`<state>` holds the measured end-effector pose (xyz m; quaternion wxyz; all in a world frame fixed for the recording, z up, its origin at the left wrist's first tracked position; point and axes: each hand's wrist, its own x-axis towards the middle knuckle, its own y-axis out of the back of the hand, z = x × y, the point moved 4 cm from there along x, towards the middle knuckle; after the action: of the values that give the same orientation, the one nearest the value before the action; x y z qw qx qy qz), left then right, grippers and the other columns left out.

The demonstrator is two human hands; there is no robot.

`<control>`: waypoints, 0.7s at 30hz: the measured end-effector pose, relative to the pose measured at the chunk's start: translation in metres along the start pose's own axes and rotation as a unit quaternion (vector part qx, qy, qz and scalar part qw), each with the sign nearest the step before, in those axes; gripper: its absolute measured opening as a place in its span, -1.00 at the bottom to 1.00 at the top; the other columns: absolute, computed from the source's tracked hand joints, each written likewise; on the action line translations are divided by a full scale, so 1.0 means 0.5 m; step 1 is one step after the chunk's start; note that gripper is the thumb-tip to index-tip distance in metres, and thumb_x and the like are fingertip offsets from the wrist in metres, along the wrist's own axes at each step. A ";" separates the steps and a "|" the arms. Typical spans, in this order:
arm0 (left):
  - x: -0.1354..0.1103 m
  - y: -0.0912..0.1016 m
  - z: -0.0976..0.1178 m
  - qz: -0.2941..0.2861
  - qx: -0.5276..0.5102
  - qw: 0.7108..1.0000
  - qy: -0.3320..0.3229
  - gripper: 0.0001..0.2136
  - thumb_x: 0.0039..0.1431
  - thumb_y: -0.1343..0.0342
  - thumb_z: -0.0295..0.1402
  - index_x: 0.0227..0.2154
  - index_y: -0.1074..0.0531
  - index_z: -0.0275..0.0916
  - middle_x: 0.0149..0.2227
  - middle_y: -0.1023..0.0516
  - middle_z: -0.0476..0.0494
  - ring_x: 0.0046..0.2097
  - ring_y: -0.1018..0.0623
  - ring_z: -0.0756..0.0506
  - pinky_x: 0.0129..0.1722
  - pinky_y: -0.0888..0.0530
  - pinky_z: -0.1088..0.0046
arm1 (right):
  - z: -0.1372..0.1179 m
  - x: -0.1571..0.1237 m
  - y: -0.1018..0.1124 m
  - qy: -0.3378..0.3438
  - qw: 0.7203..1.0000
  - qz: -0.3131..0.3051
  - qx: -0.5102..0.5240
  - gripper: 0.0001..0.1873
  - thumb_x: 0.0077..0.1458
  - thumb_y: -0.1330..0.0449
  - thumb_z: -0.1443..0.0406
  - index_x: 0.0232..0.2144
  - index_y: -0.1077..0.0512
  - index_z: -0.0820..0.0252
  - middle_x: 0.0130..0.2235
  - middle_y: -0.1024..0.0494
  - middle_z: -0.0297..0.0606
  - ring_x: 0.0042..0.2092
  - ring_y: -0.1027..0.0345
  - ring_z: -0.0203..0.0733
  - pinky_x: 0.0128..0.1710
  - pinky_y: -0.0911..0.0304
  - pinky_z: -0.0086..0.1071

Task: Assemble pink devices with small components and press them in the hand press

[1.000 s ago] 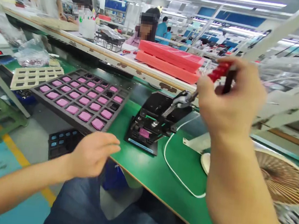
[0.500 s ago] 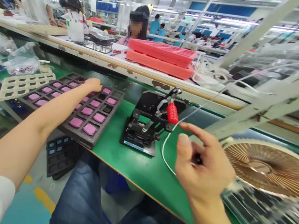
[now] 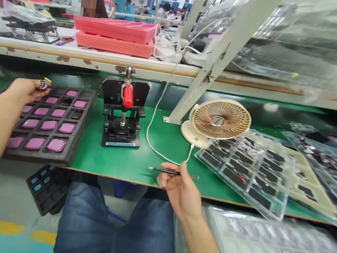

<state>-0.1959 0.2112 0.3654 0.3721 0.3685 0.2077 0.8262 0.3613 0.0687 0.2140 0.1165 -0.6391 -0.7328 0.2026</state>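
Observation:
My left hand [image 3: 28, 89] is closed in a pinch on a small dark part [image 3: 43, 84] with a yellow tab, held above the far side of a black foam tray [image 3: 78, 132] of pink pieces. My right hand [image 3: 178, 186] sits at the front edge of the green bench [image 3: 140, 160], fingers closed on a thin dark pen-like tool [image 3: 165, 170] that points left. Between my hands stands a black toggle-clamp fixture [image 3: 123, 115] with a red handle [image 3: 127, 96] upright.
A small beige fan [image 3: 217, 122] with a white cable stands right of the fixture. Clear blister trays [image 3: 249, 168] with dark parts lie to the right and near my lap. Pink foam trays [image 3: 118, 35] sit on the back shelf. Other people work beyond. A black tray [image 3: 46, 187] lies below.
The view has swung to the right. My left hand lifted a small part off the pink-piece tray. My right hand, off the red clamp handle, dropped to the bench edge with the thin tool.

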 end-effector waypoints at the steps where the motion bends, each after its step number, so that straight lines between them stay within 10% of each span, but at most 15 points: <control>1: -0.023 0.014 0.001 -0.023 -0.065 0.996 0.050 -0.69 0.59 0.15 -0.44 -0.17 -0.48 -0.47 -0.39 -0.52 -0.06 -0.27 -0.57 0.01 -0.10 -0.64 0.24 | 0.005 -0.007 -0.002 -0.008 1.000 -0.004 0.005 -0.40 0.29 -0.26 -0.26 -0.18 -0.68 0.13 -0.40 -0.56 -0.18 -0.39 -0.42 -0.11 -0.31 -0.45 -0.20; 4: -0.122 0.048 0.025 -0.080 -0.226 0.958 0.159 -0.76 0.43 0.17 -0.71 -0.17 -0.43 -0.59 -0.28 -0.60 -0.20 -0.07 -0.62 -0.06 0.10 -0.60 0.24 | 0.020 -0.019 -0.021 0.004 1.000 -0.013 0.005 -0.55 0.18 -0.48 -0.09 -0.14 -0.69 0.13 -0.27 -0.64 -0.15 -0.26 -0.51 -0.13 -0.19 -0.47 -0.28; 7: -0.256 0.048 0.077 -0.131 -0.338 0.911 0.196 -0.74 0.50 0.12 -0.55 -0.10 -0.47 -0.58 -0.05 -0.65 -0.40 0.10 -0.62 -0.21 0.10 -0.64 0.27 | 0.038 -0.019 -0.057 0.037 0.999 -0.036 0.003 -0.72 0.18 -0.54 0.06 -0.19 -0.69 0.08 -0.40 -0.60 -0.26 -0.33 -0.47 -0.22 -0.25 -0.43 -0.39; 10: -0.399 0.003 0.133 -0.168 -0.524 0.785 0.285 -0.73 0.48 -0.09 -0.35 -0.10 -0.56 -0.52 0.03 -0.65 -0.53 0.03 -0.68 -0.26 -0.06 -0.70 0.33 | 0.057 -0.015 -0.095 0.060 0.997 -0.052 -0.007 -0.74 0.23 -0.51 0.07 -0.15 -0.70 0.05 -0.38 -0.61 -0.25 -0.32 -0.49 -0.22 -0.23 -0.46 -0.38; 14: -0.546 -0.065 0.200 -0.217 -0.545 0.758 0.285 -0.69 0.21 -0.42 -0.43 0.00 -0.60 -0.37 0.05 -0.68 -0.41 -0.07 -0.73 -0.23 -0.19 -0.70 0.44 | 0.074 -0.020 -0.125 0.082 0.993 -0.075 -0.035 -0.74 0.24 -0.51 0.11 -0.05 -0.71 -0.02 -0.23 -0.65 -0.25 -0.26 -0.56 -0.18 -0.17 -0.52 -0.31; 21: -0.680 -0.155 0.261 -0.300 -0.559 0.711 0.303 -0.61 0.28 -0.41 -0.30 0.10 -0.54 -0.31 0.10 -0.66 -0.43 -0.07 -0.73 -0.24 -0.13 -0.70 0.33 | 0.047 -0.056 -0.143 0.208 0.965 -0.096 -0.130 -0.81 0.33 -0.42 0.31 -0.06 -0.72 -0.11 -0.02 -0.66 -0.23 -0.02 -0.59 -0.10 0.02 -0.55 -0.25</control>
<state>0.0928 0.0085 0.2468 0.6557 -0.2590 -0.0911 0.7033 0.2919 0.0307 0.2272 0.2014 -0.6036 -0.7702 -0.0442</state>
